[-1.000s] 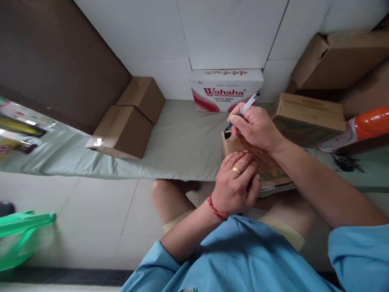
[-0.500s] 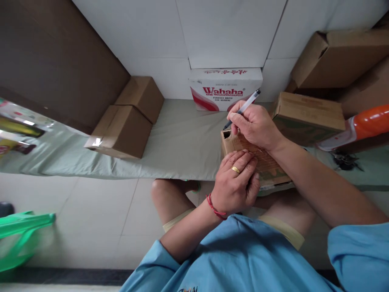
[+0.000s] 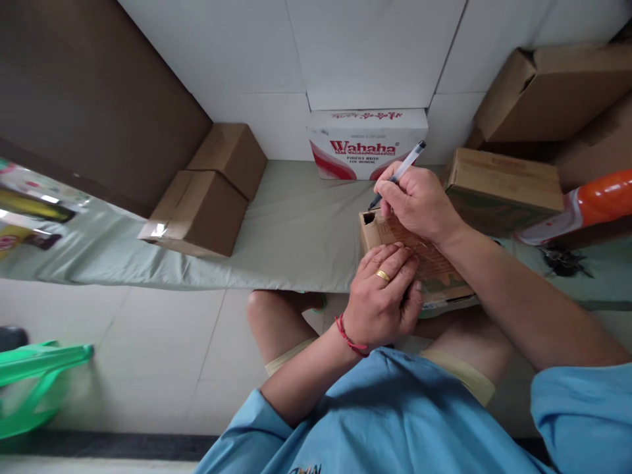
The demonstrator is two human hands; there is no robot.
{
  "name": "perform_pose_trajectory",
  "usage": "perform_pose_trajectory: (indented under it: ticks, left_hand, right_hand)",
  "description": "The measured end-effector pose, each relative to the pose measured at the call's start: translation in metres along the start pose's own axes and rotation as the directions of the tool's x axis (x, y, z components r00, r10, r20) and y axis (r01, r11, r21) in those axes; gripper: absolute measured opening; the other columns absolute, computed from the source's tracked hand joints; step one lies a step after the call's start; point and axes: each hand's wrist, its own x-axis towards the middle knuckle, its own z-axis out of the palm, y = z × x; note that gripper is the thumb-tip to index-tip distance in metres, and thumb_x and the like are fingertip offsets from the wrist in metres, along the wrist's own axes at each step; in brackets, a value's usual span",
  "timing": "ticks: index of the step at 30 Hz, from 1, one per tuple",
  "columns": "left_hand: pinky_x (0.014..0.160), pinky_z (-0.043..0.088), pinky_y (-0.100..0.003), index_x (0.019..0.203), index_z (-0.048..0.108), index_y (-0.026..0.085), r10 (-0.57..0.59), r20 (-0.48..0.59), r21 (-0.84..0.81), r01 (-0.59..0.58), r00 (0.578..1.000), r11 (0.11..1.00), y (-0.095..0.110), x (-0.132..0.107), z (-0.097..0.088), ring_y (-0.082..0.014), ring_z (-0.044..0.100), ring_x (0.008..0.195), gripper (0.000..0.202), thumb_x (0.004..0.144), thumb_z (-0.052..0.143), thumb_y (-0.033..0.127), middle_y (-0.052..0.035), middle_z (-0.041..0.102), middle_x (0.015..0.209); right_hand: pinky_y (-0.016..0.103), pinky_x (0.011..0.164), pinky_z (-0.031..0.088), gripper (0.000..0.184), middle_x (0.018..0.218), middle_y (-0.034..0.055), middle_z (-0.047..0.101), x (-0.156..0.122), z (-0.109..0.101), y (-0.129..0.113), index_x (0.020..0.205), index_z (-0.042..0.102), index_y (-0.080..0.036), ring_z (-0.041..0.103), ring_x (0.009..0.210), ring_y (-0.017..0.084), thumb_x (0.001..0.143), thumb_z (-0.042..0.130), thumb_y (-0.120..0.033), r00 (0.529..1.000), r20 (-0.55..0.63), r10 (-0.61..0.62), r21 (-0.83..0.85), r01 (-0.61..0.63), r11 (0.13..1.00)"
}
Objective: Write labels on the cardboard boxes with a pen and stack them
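Observation:
A pen with a pale barrel and dark ends (image 3: pixel 411 159) is pinched between the thumb and fingers of my right hand (image 3: pixel 415 201). It slants down to the left, its tip at the far edge of a brown cardboard box (image 3: pixel 447 280). This box has a small dark hole at its far left corner. My left hand (image 3: pixel 382 283), with a gold ring and a red wrist cord, lies over the near left part of the box, fingers together and bent onto its top. Both hands partly cover the box.
A white Wahaha carton (image 3: pixel 368 146) stands against the wall. Two small brown boxes (image 3: pixel 197 214) sit at the left, and another brown box (image 3: pixel 503 187) at the right. An orange-wrapped roll (image 3: pixel 605 197) and a dark tangled object (image 3: pixel 565 262) lie beyond my right arm.
My right hand and the pen have shifted slightly to the right along the box's far edge. My left hand and the box stay in place.

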Motion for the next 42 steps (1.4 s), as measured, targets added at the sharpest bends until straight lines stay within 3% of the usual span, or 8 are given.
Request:
perform_pose_trajectory:
  ticks: [10, 22, 30, 39, 42]
  left_hand:
    - [0.112, 0.059, -0.048, 0.124, 0.074, 0.016, -0.011, 0.022, 0.0, 0.011, 1.0, 1.0, 0.0001, -0.0003, -0.0004, -0.0289, 0.074, 0.123, 0.031, 0.097, 0.059, 0.02, -0.0145, 0.08, 0.122]
    - [0.113, 0.058, -0.046, 0.125, 0.072, 0.013, 0.001, -0.004, -0.019, -0.001, 1.0, 1.0, -0.0005, -0.001, 0.0008, -0.0286, 0.074, 0.123, 0.032, 0.095, 0.061, 0.018, -0.0152, 0.079, 0.121]
    - [0.113, 0.058, -0.049, 0.127, 0.072, 0.016, -0.007, 0.005, -0.022, 0.007, 1.0, 1.0, -0.0005, -0.0022, 0.0009, -0.0295, 0.074, 0.124, 0.033, 0.096, 0.06, 0.02, -0.0147, 0.079, 0.123]
    - [0.11, 0.059, -0.046, 0.121, 0.073, 0.013, 0.01, -0.023, 0.011, -0.01, 1.0, 1.0, 0.0008, -0.0014, 0.0016, -0.0282, 0.075, 0.121, 0.028, 0.096, 0.062, 0.019, -0.0144, 0.08, 0.119]
    - [0.11, 0.058, -0.046, 0.121, 0.073, 0.012, 0.023, -0.03, -0.01, -0.023, 0.999, 1.0, 0.0012, -0.0018, 0.0012, -0.0283, 0.074, 0.121, 0.029, 0.094, 0.063, 0.018, -0.0147, 0.08, 0.118]
  right_hand:
    - [0.029, 0.068, 0.044, 0.025, 0.061, -0.0022, 0.064, -0.0005, -0.0003, -0.0003, 0.075, 0.06, -0.021, 0.053, 0.059, 0.013, 0.098, 0.058, -0.029, 0.999, 0.029, -0.023, -0.009, 0.023, 1.0]
    - [0.03, 0.061, 0.041, 0.023, 0.053, -0.0036, 0.056, -0.0022, -0.0011, 0.0002, 0.072, 0.058, -0.022, 0.049, 0.053, 0.013, 0.094, 0.059, -0.028, 0.994, -0.101, 0.032, -0.013, -0.033, 0.999]
    - [0.029, 0.061, 0.04, 0.026, 0.056, -0.0026, 0.057, -0.0023, -0.0021, 0.0006, 0.071, 0.058, -0.022, 0.049, 0.056, 0.013, 0.095, 0.059, -0.031, 0.997, -0.073, 0.003, -0.045, -0.006, 0.999]
    - [0.029, 0.059, 0.039, 0.026, 0.056, -0.0028, 0.056, -0.0035, -0.0006, 0.0051, 0.073, 0.058, -0.022, 0.049, 0.055, 0.012, 0.096, 0.062, -0.031, 0.988, -0.157, 0.014, -0.023, -0.018, 1.0]
    - [0.028, 0.055, 0.036, 0.02, 0.06, -0.0026, 0.057, -0.0044, -0.0067, 0.0047, 0.081, 0.061, -0.023, 0.048, 0.053, 0.012, 0.098, 0.062, -0.034, 0.954, -0.3, 0.001, 0.093, 0.028, 0.995]
